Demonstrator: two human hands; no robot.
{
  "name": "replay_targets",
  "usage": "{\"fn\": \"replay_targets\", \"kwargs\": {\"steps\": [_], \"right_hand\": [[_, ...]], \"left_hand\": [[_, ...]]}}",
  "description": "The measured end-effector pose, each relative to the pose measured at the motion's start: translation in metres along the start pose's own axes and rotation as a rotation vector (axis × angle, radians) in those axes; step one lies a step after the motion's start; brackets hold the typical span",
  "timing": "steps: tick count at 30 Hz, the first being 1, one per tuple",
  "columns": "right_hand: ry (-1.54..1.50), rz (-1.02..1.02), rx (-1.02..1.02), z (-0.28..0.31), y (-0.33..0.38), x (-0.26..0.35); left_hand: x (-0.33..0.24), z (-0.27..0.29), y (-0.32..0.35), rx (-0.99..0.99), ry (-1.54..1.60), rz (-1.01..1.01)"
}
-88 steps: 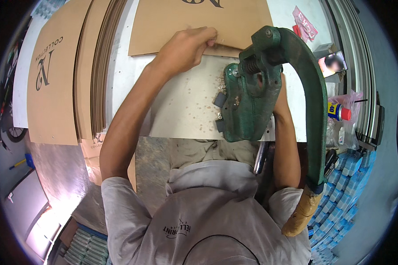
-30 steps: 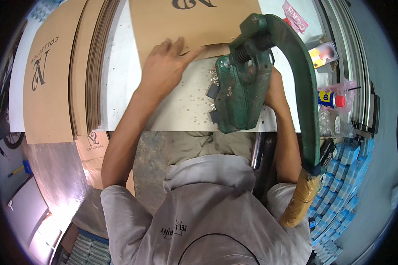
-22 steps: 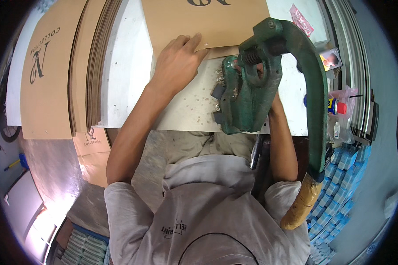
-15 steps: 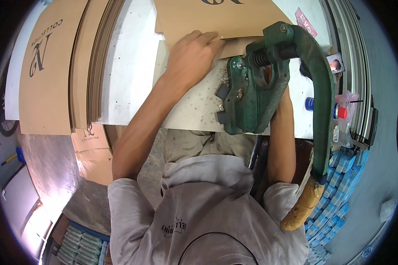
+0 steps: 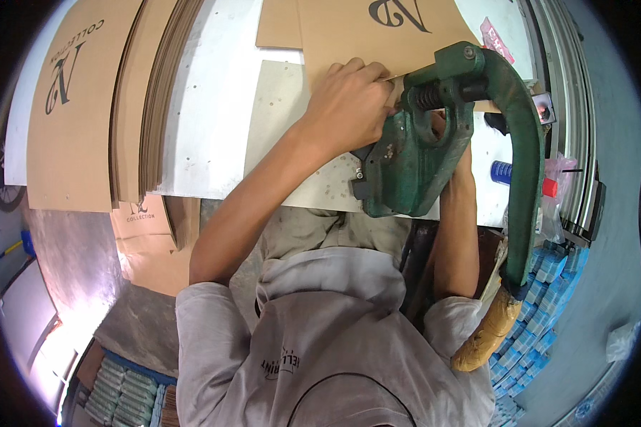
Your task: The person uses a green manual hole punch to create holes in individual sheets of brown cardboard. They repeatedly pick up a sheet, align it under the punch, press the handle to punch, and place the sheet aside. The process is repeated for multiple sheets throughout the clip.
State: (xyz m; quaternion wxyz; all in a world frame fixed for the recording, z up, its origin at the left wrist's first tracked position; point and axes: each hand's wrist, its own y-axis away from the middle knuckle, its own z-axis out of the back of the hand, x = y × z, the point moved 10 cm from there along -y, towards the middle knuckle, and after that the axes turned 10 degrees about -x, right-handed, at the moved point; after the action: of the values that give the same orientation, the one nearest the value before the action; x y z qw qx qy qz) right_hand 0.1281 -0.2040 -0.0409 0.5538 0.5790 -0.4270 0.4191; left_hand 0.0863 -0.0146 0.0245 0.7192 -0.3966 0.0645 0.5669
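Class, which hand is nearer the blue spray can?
Right. The right hand, partly behind the green lever press, is left of the can; the left hand is farther left, at the cardboard.

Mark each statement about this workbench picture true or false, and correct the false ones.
1. The left hand touches the brown printed paper. True.
2. The press is bright red. False: the press is green.
3. The right hand is partly hidden by the press. True.
4. The blue can is left of the press. False: the blue can is to its right.
5. The stack of brown paper is on the person's right. False: it is on the left.
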Motion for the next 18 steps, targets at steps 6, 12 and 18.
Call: {"fn": "replay_targets", "kwargs": {"steps": [6,12,18], "right_hand": [[0.295,0.023,-0.042,0.02,0.009,0.005],[1.122,0.468,0.314,-0.009,0.093,0.131],[0.998,1.021,0.673,-0.094,0.21,0.116]], "left_hand": [[-0.006,-0.006,0.003,0.039,0.023,0.015],[0.0,-0.003,0.009,0.038,-0.024,0.043],[-0.011,-0.002,0.002,0.006,0.005,0.005]]}}
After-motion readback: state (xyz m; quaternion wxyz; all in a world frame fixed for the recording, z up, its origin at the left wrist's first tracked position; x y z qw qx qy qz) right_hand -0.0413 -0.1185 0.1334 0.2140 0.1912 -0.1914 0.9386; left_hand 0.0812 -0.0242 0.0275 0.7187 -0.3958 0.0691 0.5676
